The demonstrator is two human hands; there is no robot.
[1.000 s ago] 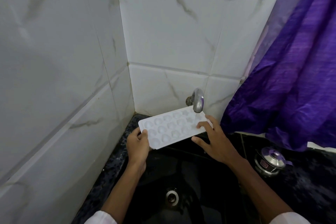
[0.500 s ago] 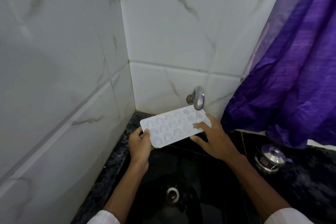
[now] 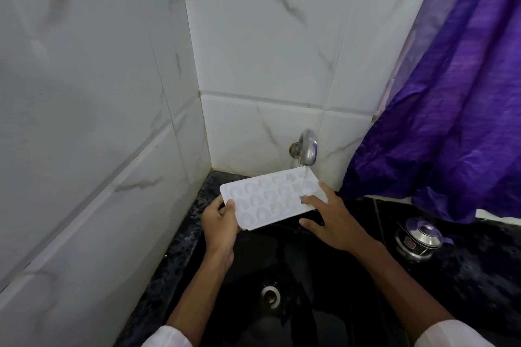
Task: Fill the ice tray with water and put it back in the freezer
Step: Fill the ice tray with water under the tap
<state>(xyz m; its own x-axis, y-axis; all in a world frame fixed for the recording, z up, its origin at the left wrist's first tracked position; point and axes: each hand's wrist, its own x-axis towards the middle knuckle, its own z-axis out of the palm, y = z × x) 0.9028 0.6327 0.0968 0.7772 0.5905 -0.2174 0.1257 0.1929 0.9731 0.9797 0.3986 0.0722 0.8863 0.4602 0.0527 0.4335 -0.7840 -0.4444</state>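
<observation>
A white ice tray [image 3: 270, 197] with several rounded cells hangs over the black sink [image 3: 310, 276], its far right corner under the steel tap [image 3: 308, 149]. Water runs from the tap onto that corner. My left hand [image 3: 221, 224] grips the tray's near left end, thumb on top. My right hand [image 3: 331, 220] is at the tray's right end, its straight fingers lying on the top face and along the edge.
White marble tiles form a corner on the left and behind. A purple curtain [image 3: 439, 110] hangs at the right. A small steel pot with a purple-knobbed lid [image 3: 418, 236] stands on the dark counter. The sink drain [image 3: 270, 294] lies below.
The tray has stayed under the tap with both hands on it. Water now splashes on its far right corner. The view has tilted slightly downward.
</observation>
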